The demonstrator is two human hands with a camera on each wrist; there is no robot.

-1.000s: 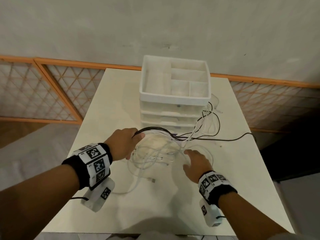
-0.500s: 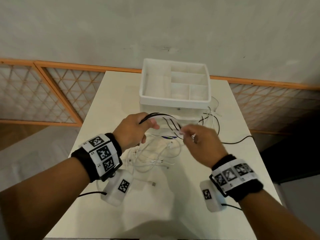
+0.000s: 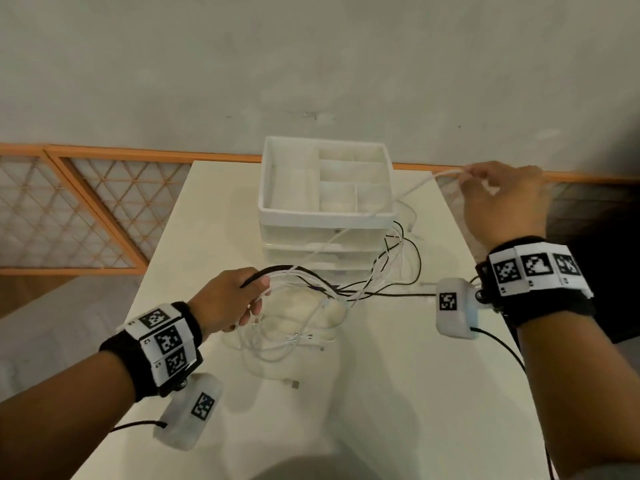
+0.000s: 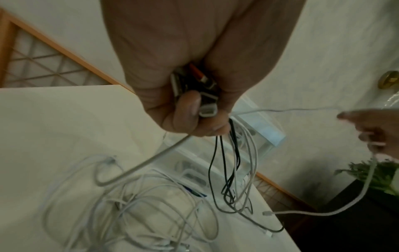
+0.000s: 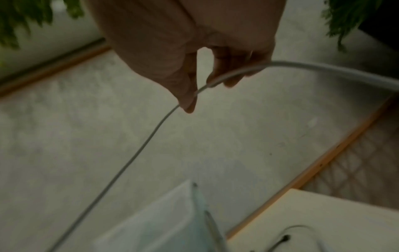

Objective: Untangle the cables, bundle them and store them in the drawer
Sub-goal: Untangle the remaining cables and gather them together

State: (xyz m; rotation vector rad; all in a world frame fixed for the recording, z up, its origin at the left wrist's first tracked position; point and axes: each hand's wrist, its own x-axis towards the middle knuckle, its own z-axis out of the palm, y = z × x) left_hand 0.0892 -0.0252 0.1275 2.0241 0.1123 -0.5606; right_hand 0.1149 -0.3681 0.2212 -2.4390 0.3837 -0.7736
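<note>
Since half a second ago the right hand (image 3: 504,199) has swung away from the left, out to about two o'clock past the far right corner of the pale rectangular worktop (image 3: 398,393), drawing one thin white cable (image 3: 412,188) taut behind it; thumb and fingers pinch that cable, and in the right wrist view it runs between the fingertips (image 5: 190,104) and curves off to the right. The strand slants back down across the front right corner of the white plastic drawer unit with a divided open tray on top (image 3: 325,216) to the left hand (image 3: 228,299), which sits at about nine o'clock of the heap, raised above the worktop; its fingers are curled tight round a bunch of black and white cables (image 3: 304,275), and the left wrist view shows several plug ends (image 4: 205,104) clamped in the fist, one with an orange tip. From that fist dark and pale strands arc toward three o'clock and trail along the worktop beside the drawer unit's base; below the fist a loose tangle of thin white cables (image 3: 294,337) lies on the worktop at the centre, in front of the drawer unit; a single connector end (image 3: 292,382) rests apart at about six o'clock of the tangle; the drawers below the tray look closed.
</note>
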